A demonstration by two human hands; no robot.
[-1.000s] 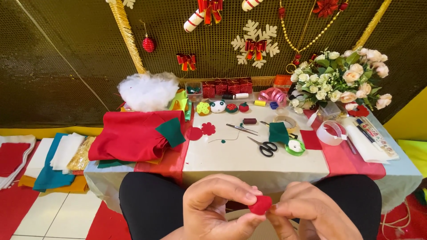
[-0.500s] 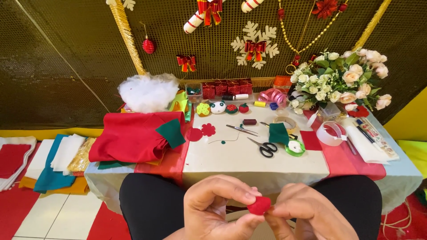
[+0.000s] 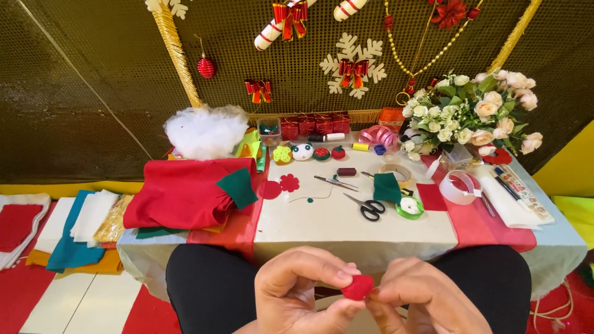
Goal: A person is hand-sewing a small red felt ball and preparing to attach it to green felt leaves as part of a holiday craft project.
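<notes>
Just both hands — left hand (image 3: 297, 291), right hand (image 3: 427, 303) — on red felt piece (image 3: 357, 287).

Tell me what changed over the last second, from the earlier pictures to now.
Hardly anything. The left hand and right hand keep pinching the small red felt piece between their fingertips above the lap, in the same grip and place. The black-handled scissors, the folded red felt cloth and the white stuffing fluff on the table lie as before.
</notes>
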